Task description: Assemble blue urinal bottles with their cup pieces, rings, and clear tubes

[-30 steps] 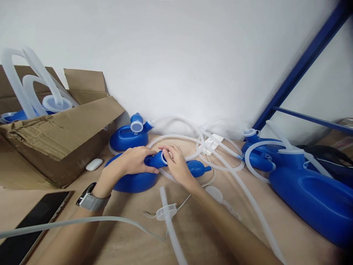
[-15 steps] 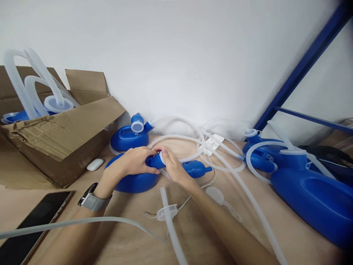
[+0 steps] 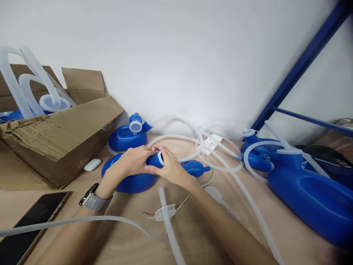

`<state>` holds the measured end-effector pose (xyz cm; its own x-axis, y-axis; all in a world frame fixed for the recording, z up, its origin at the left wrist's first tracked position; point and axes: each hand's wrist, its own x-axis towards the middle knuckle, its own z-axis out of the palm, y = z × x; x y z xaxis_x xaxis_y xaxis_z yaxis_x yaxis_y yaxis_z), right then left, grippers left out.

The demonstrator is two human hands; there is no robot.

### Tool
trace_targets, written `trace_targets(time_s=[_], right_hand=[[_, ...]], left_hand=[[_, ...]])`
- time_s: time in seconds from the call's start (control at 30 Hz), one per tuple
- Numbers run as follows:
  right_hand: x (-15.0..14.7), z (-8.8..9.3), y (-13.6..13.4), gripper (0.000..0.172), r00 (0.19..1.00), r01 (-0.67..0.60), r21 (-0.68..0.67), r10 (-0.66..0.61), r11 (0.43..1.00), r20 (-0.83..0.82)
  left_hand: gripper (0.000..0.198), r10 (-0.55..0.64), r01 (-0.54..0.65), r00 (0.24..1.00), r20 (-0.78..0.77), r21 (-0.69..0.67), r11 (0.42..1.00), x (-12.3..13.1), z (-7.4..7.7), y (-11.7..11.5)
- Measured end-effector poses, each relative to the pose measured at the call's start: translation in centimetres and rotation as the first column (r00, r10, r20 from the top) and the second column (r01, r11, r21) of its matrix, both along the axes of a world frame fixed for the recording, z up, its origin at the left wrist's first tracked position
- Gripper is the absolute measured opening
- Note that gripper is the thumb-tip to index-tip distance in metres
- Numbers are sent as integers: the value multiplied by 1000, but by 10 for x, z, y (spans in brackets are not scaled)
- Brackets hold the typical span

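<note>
A blue plastic bottle (image 3: 136,184) with a slanted neck lies in front of me. My left hand (image 3: 134,161) is closed over its neck from the left and above. My right hand (image 3: 171,168) curls around the white ring (image 3: 160,158) at the bottle's mouth, thumb below and fingers above. Just right of that hand is a smaller blue piece with a narrow spout (image 3: 195,168). Nearer to me, a clear tube (image 3: 171,233) runs through a clear cap (image 3: 164,212). Another clear cap (image 3: 213,193) lies partly beside my right forearm.
An open cardboard box (image 3: 60,136) with hoses and blue bottles stands at left. A phone (image 3: 35,217) and a white mouse-like object (image 3: 92,164) lie near it. More blue bottles stand at the back (image 3: 128,138) and right (image 3: 311,195). Coiled tubing (image 3: 182,137) crosses the table by a white power strip (image 3: 211,143).
My right thumb has moved down and left, opening a gap that shows the bottle mouth's white ring. The left hand keeps its hold on the neck. The view has shifted slightly.
</note>
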<state>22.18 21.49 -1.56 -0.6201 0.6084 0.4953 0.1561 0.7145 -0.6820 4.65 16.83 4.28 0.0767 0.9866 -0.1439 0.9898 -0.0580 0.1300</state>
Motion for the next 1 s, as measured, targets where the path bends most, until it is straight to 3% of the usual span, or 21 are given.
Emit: trace_targets(time_s=[0.3,0.67,1.0], right_hand=[[-5,-7,1,62,999,34,63,-33,997,-20],[-6,-1,-4,59,992,110,86,-115,990,58],[-10,-11,-1,50,989,131,69,-126,989,-78]], left_hand=[[62,-2,3,1000,-26,12,1000,1,-1,0],[59,-4,4,999,-38,1,1000,4,3,-1],[64,2,-1,999,-51,19,1000,5,2,1]])
